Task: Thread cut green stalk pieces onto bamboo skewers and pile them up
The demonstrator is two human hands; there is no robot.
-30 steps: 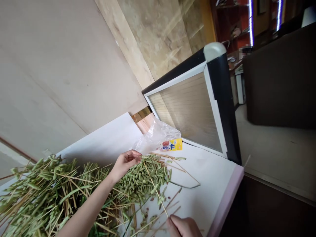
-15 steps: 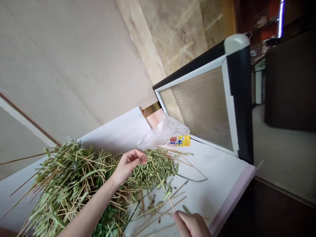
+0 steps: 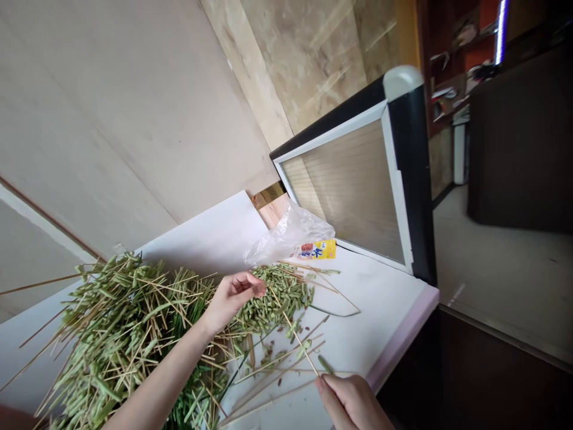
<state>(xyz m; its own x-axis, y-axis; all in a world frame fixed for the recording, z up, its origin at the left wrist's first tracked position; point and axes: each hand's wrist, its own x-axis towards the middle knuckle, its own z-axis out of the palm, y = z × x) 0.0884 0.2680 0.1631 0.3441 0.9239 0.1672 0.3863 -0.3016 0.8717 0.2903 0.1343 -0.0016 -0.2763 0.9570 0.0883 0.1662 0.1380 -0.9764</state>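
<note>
A thin straw-coloured stick runs slantwise between my two hands. My right hand, at the bottom of the view, is closed round its near end. At the far end, the fingertips of my left hand are pinched together; whether a small piece is also between them is hidden. Under and beside my left hand spreads a pile of short cut green pieces. To its left rises a big tangled heap of green pieces and sticks, partly behind my left forearm. A small green piece lies just above my right hand.
Several loose sticks and brown bits lie on the white tabletop. A clear plastic bag and a yellow packet are at the back. A black-framed panel stands along the table's far right edge, beside the wall.
The view has shifted slightly, so the table and panel sit further left. Both hands keep nearly the same pose on the stick, the right one a little further right.
</note>
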